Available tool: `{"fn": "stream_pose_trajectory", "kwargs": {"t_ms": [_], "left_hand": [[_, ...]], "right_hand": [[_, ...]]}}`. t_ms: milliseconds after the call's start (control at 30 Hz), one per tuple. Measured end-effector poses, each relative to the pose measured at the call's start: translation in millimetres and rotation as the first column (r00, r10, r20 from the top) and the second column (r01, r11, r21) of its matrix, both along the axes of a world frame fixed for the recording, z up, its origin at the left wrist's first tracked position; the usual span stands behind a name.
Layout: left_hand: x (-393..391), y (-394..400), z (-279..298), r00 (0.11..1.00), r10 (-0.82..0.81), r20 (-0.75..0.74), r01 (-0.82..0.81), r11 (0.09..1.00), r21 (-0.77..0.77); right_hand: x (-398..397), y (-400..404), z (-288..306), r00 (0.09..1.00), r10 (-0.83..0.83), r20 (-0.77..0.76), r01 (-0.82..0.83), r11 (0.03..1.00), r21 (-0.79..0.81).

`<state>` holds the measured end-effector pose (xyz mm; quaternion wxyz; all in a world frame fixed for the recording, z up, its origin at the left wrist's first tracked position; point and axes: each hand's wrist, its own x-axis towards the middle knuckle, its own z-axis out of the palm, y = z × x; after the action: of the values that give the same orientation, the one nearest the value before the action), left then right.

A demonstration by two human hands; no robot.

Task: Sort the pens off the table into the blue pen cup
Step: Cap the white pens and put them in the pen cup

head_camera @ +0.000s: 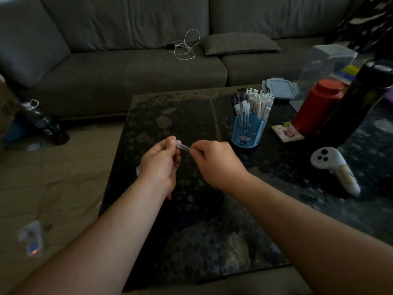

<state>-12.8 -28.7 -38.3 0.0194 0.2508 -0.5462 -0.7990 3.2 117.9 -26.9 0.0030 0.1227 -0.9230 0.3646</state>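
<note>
Both hands pinch one clear pen (182, 147) above the dark table (191, 220), left hand (160, 162) and right hand (214, 160) at opposite ends, looks like capping it; next move likely carries it right into the nearly full blue pen cup (246, 133).
</note>
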Motion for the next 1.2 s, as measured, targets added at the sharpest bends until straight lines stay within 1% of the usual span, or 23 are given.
{"fn": "stream_pose_trajectory", "kwargs": {"t_ms": [167,300,400,467,533,633,700,733,767,833,867,900,933,1000,1067,1100,1167,1200], "left_hand": [[0,2,0,1.0,-0.011,-0.027,0.01,0.998,-0.062],[1,1,3,0.999,-0.017,-0.037,0.014,0.996,-0.093],[5,1,4,0.995,-0.047,-0.083,0.034,0.988,-0.151],[10,6,3,0.984,-0.121,-0.13,0.092,0.973,-0.21],[13,11,2,0.967,-0.183,-0.176,0.137,0.96,-0.245],[15,12,3,0.942,-0.258,-0.217,0.159,0.907,-0.389],[15,11,1,0.933,-0.309,-0.184,0.207,0.881,-0.426],[16,11,-1,0.931,-0.332,-0.153,0.239,0.87,-0.432],[16,12,-2,0.926,-0.356,-0.129,0.267,0.856,-0.443],[18,14,-6,0.91,-0.399,-0.107,0.3,0.816,-0.494],[18,16,-7,0.903,-0.416,-0.107,0.307,0.799,-0.518],[18,17,-8,0.897,-0.43,-0.105,0.313,0.785,-0.535],[18,18,-10,0.89,-0.445,-0.101,0.322,0.77,-0.55],[19,21,-11,0.879,-0.469,-0.081,0.344,0.743,-0.574],[20,22,-11,0.872,-0.483,-0.072,0.356,0.729,-0.584],[20,22,-10,0.871,-0.487,-0.067,0.359,0.722,-0.591],[22,22,-8,0.869,-0.492,-0.046,0.367,0.704,-0.608],[22,21,-9,0.868,-0.496,-0.039,0.371,0.697,-0.614]], "right_hand": [[0,0,2,0.998,-0.014,0.062,0.018,0.998,-0.063],[-3,3,3,0.998,0.003,0.055,0.0,0.998,-0.066],[-7,5,5,0.996,0.055,0.073,-0.055,0.998,0.002],[-8,6,6,0.994,0.091,0.057,-0.095,0.994,0.061],[-7,8,8,0.997,0.08,-0.022,-0.078,0.993,0.093],[-11,20,22,0.997,0.05,-0.05,-0.043,0.991,0.124],[-19,37,36,0.988,-0.071,-0.139,0.081,0.994,0.069],[-24,47,44,0.96,-0.175,-0.22,0.181,0.983,0.008],[-30,60,51,0.905,-0.294,-0.307,0.288,0.955,-0.066],[-36,84,61,0.759,-0.485,-0.435,0.45,0.873,-0.188],[-38,94,61,0.705,-0.54,-0.46,0.493,0.839,-0.23],[-41,102,59,0.682,-0.573,-0.454,0.51,0.818,-0.266],[-44,106,54,0.686,-0.591,-0.425,0.512,0.807,-0.295],[-49,109,43,0.741,-0.575,-0.347,0.5,0.818,-0.286],[-52,108,32,0.802,-0.524,-0.287,0.484,0.851,-0.202],[-54,109,27,0.817,-0.501,-0.287,0.48,0.865,-0.145],[-56,109,18,0.822,-0.488,-0.293,0.501,0.865,-0.034],[-56,110,15,0.819,-0.505,-0.274,0.523,0.852,-0.009]]}}
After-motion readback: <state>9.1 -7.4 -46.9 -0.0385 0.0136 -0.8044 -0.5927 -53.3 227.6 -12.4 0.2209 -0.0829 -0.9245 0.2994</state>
